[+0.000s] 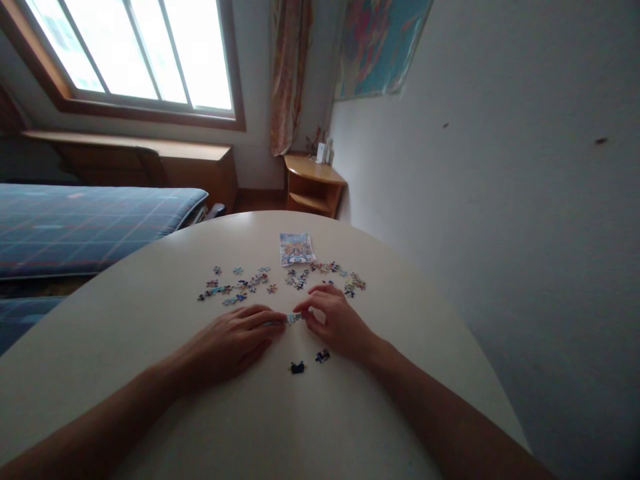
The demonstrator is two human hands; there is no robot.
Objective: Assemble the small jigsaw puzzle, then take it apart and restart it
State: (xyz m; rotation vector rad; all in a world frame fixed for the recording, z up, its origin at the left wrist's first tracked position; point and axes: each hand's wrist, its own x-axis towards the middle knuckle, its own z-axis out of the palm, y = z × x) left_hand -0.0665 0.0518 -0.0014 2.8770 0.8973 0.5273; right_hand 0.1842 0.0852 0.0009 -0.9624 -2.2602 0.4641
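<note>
Pale blue-white jigsaw puzzle pieces (293,319) lie between my two hands on the white table. The fingers of my left hand (245,333) are closed together, with the fingertips holding the left end of these pieces against the tabletop. My right hand (333,320) pinches their right end between thumb and forefinger. How many pieces are joined there is partly hidden by my fingers. Nearer to me lie a dark puzzle piece (297,367) and a dark blue and white puzzle piece (323,356), apart from each other.
Loose puzzle pieces (243,285) spread beyond my left hand, more puzzle pieces (330,268) beyond my right. Behind them lies a printed picture sheet (296,249). The round table (225,433) has a curved edge. A plaid mattress (90,223) is at left, a wall (500,200) at right.
</note>
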